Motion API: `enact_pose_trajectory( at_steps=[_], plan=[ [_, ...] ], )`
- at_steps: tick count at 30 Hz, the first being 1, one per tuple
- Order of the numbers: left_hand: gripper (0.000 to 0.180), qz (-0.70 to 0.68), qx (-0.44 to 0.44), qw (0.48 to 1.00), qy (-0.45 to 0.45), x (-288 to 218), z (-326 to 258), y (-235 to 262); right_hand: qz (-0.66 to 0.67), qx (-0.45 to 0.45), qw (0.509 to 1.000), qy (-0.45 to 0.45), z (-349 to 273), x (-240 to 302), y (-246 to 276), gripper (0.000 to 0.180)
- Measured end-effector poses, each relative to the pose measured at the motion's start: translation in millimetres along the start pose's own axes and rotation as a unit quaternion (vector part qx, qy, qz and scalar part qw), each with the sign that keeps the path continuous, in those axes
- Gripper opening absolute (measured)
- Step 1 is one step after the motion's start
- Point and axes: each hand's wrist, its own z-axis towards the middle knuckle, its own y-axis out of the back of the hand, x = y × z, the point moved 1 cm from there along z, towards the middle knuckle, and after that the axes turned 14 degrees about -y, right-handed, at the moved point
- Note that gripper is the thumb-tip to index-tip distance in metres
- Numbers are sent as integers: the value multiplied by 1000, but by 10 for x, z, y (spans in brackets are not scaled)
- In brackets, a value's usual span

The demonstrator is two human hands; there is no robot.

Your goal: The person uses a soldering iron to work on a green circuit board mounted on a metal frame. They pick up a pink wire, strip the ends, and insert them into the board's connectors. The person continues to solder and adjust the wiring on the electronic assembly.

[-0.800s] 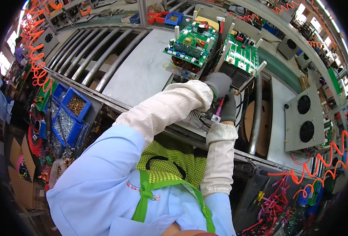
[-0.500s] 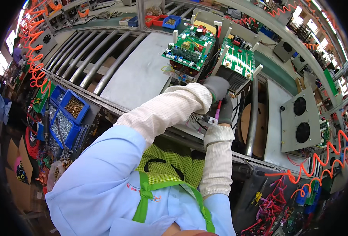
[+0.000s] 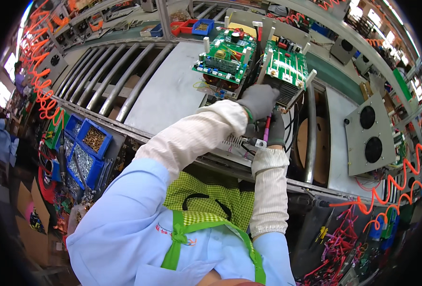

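My left hand [image 3: 260, 100], in a grey glove, is closed at the near end of a black finned heat sink [image 3: 285, 93] below a green circuit board [image 3: 287, 64]. What its fingers grip is hidden. Just below it, my right hand [image 3: 276, 132], also gloved, is bent and closed, its fingertips covered by the left hand and the unit. Along its thumb side runs a pink-sleeved cable [image 3: 267, 127] with a metal lug at the lower end. Left of the hands stands a second green circuit board [image 3: 226, 57] with copper coils below. Black cables [image 3: 292, 125] hang right of my right hand.
Rollers [image 3: 120, 81] and a metal plate [image 3: 165, 95] form the line on the left. Blue bins [image 3: 95, 138] hold brass and silver fasteners. A grey panel with two fans [image 3: 370, 136] stands at right, near orange coiled hoses [image 3: 396, 183]. Pink and red cables [image 3: 339, 243] hang lower right.
The view has shifted slightly. My left hand has turned a little and its knuckles show more over the heat sink's near end. My right hand remains beneath it beside the pink-sleeved cable.
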Motion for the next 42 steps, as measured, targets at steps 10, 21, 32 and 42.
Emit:
enact_pose_trajectory(
  at_steps=[10, 21, 32, 42],
  plan=[
    [20, -327, -159, 927, -92, 167, -378, -166, 79, -13, 996, -39, -17, 7, -55, 20],
    [20, -209, -145, 954, -156, 70, -419, 13, 49, -11, 999, -19, -58, 12, -154, 25],
    [16, -530, -165, 832, -10, 270, -395, -152, 17, -39, 999, -18, -98, -3, -215, 19],
    [24, -113, -51, 991, -43, 107, -168, -14, 30, -29, 998, -46, 9, 28, -36, 18]
  ],
)
